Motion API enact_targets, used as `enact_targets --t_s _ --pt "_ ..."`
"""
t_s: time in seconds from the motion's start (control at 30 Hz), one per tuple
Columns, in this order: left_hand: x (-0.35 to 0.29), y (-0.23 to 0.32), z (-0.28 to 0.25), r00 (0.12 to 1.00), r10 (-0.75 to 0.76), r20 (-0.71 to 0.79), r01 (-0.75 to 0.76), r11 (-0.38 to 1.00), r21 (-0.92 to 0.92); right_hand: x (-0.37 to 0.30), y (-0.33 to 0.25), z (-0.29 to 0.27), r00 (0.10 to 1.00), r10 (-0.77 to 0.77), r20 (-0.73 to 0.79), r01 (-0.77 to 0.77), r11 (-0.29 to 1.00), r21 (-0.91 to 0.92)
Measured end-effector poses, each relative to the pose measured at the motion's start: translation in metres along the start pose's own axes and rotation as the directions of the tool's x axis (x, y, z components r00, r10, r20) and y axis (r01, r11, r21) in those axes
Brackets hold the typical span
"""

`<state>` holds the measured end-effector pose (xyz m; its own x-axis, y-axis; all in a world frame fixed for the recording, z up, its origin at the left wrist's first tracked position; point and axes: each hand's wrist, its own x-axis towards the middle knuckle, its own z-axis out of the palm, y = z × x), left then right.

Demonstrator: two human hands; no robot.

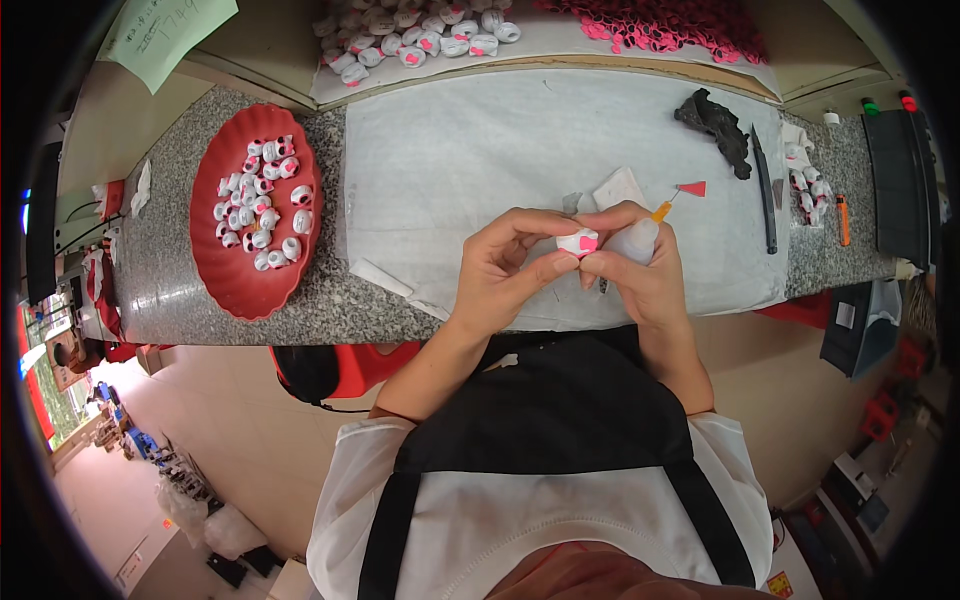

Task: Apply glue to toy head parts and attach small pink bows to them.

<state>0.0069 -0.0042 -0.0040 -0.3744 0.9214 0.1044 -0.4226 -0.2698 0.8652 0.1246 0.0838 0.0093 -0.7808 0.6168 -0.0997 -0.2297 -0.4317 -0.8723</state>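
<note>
Far left: red scalloped tray (240, 292) on speckled worktop (150, 265), holding small white-pink-black figures (292, 248). Next, white strip (382, 277) at edge of white sheet (430, 170). Left hand (488, 272) pinches small white-and-pink piece (575, 243) between thumb and fingers, above sheet's near part. Right hand (657, 280) closes around translucent bottle (633, 241), fingertips also meeting piece; orange nozzle (661, 211) points away from body, red tab (692, 188) at needle's end. Farther right: crumpled black material (715, 130), then dark slender tool (765, 195), orange tool (843, 220).
</note>
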Motion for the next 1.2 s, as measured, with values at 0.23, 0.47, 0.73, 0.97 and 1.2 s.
enact_targets --t_s 0.23,0.47,0.73,0.97,1.2 --pt "0.006 0.000 -0.003 0.998 -0.044 0.034 0.046 0.998 -0.046 0.006 0.000 -0.002 1.000 -0.004 0.003 0.004 1.000 -0.014" --pt "-0.001 -0.002 0.003 0.997 -0.020 -0.069 0.024 0.998 0.057 0.002 -0.009 0.005 1.000 -0.011 -0.025 0.007 0.986 -0.169" --pt "0.001 -0.006 0.004 0.992 0.091 -0.093 -0.077 0.988 0.137 0.000 -0.016 0.004 1.000 0.001 0.004 -0.001 0.999 -0.053" --pt "0.003 -0.002 0.011 0.988 0.102 -0.120 -0.072 0.971 0.228 0.002 -0.009 0.002 0.998 -0.034 0.049 0.032 0.999 0.031" --pt "-0.001 -0.007 0.008 0.986 0.157 -0.052 -0.148 0.977 0.152 -0.006 -0.013 0.003 0.993 -0.040 0.109 0.038 0.999 0.019"
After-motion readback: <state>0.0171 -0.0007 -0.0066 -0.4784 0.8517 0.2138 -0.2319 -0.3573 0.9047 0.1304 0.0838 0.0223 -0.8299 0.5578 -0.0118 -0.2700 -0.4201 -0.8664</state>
